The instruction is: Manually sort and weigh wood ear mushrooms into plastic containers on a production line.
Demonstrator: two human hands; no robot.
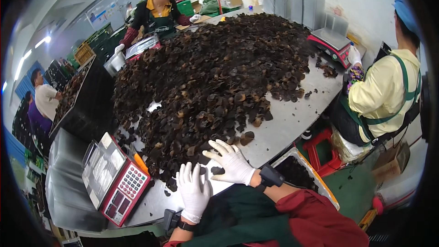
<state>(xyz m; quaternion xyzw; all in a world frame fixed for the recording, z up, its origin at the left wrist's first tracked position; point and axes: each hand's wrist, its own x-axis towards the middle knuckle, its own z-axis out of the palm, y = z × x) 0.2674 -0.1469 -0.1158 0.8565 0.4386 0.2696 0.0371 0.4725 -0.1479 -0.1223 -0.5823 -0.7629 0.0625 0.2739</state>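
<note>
Both my hands wear thin white gloves and rest at the near edge of a big heap of dark brown wood ear mushrooms [205,75] on a metal table [288,120]. My right hand [229,163] is spread palm down, its fingertips against the heap. A loose mushroom piece [217,170] lies beside its thumb. To the left, my left hand [193,187] lies nearly flat, fingers pointing at the heap. Neither hand appears to grip anything. Left of it stands a red and white digital weighing scale [118,181] with a clear plastic container on its pan.
Stacked clear plastic containers [70,178] stand left of the scale, near an orange-handled tool [140,164]. A white bin [308,171] of dark pieces sits below the table's right edge. Co-workers [384,89] are beside other scales [332,46] across and to the right.
</note>
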